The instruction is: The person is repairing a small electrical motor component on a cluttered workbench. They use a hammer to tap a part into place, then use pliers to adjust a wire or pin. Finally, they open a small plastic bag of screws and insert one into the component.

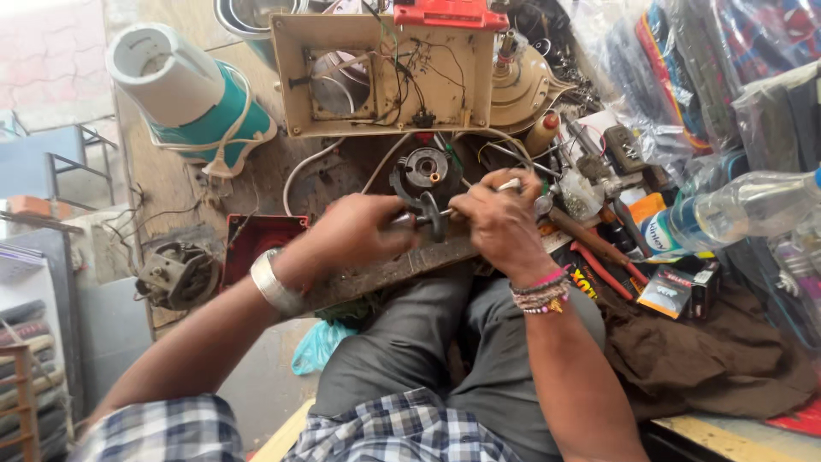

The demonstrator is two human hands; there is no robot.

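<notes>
Looking down from the head camera, both hands meet over the front edge of a cluttered wooden workbench. The left hand, with a broad metal bangle at its wrist, is clenched around one end of a thin metal shaft. A small dark disc sits on that shaft, between the two hands. The right hand, with beaded bracelets at its wrist, grips the shaft's other end, and a slim pale tool or rod pokes out above its fingers; what that piece is cannot be told. The shaft lies just above the bench's edge, over the person's lap in grey trousers.

Just behind the hands sits a round black motor part with a copper-coloured centre. Further back stands an opened beige appliance housing with loose wires inside. To the left, a white and teal mixer base lies tilted, and a bare motor rests near the bench's left edge beside a red square casing. On the right lie red-handled pliers, a clear plastic bottle and a brown cloth
</notes>
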